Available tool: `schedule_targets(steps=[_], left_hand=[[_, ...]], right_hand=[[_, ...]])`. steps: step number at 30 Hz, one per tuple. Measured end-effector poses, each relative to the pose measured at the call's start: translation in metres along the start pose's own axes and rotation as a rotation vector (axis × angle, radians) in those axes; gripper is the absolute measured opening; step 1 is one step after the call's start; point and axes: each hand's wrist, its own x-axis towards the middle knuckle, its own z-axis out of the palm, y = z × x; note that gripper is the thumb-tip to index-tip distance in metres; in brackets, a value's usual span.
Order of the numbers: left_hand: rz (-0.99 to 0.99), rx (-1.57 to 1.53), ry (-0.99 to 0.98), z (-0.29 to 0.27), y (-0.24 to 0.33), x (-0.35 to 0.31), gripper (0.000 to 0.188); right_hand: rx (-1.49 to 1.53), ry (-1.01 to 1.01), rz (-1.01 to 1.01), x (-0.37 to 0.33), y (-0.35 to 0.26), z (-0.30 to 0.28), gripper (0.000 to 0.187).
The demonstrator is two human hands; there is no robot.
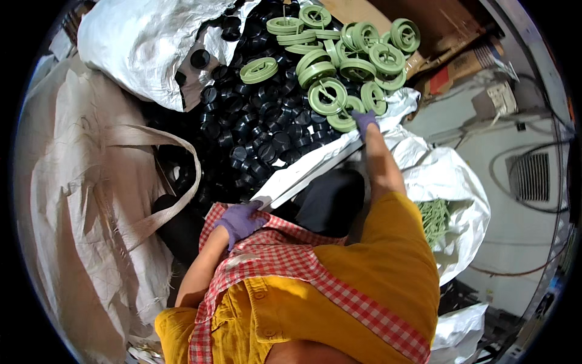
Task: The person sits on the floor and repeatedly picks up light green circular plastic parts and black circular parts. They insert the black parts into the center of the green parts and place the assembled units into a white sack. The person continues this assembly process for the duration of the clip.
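Observation:
My right hand (365, 123), in a purple glove, is at the near end of a pile of green plastic rings. Its fingers close on the rim of the nearest green ring (341, 122). Another green ring with a thin spoke across it (327, 96) lies just beyond. My left hand (241, 220), also gloved in purple, rests on the red checked apron (276, 252) with its fingers apart and nothing visible in them. Many small black round caps (260, 130) spread out in front of me, partly beneath the rings.
White sacking (145, 48) lies at the far left over the caps. A large pale bag (91, 200) with a strap handle (193, 167) stands at my left. On the right, a white sack (464, 182) holds thin green strips (433, 219). Cardboard (464, 67) and dark cables (506, 161) are beyond.

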Motion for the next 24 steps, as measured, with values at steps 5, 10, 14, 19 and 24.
schedule_targets(steps=[5,10,14,19,24], left_hand=[[0.043,-0.011,0.201,-0.026,0.034,0.025,0.046],[0.405,-0.328,0.639,-0.021,0.068,0.076,0.07],[0.513,-0.715,0.679,-0.058,0.153,0.078,0.079],[0.528,-0.087,0.961,-0.044,0.124,0.077,0.029],[0.204,-1.957,0.443,-0.042,0.112,0.089,0.053]], right_hand=[[0.446,-0.151,-0.142,-0.067,-0.026,0.006,0.045],[0.676,-0.255,-0.34,-0.189,-0.106,-0.054,0.041],[0.386,-0.783,-0.341,-0.266,-0.144,-0.053,0.05],[0.388,-0.932,-0.869,-0.281,-0.126,-0.001,0.08],[0.239,-0.757,-0.799,-0.294,-0.152,0.028,0.064]])
